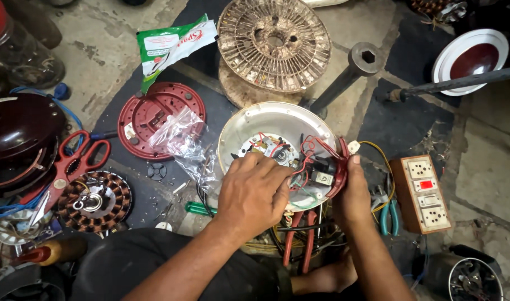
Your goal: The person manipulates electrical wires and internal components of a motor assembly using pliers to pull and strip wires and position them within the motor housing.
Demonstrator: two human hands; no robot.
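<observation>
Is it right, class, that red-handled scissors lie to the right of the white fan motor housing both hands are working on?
No. The head view shows the red-handled scissors to the left of the white fan motor housing, which the left hand and right hand are working on.

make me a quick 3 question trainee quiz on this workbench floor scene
1. True or false: the left hand rests on the white round motor housing.
2. Which tool lies left of the red round cover? A) red-handled scissors B) a hammer C) a paintbrush
3. Fill in: the right hand grips the housing's ___ edge, beside the red wires.

Key
1. True: its fingers sit on the wired middle.
2. A.
3. Right, with the thumb up near a small white connector. The wooden socket board lies further right, untouched.
</observation>
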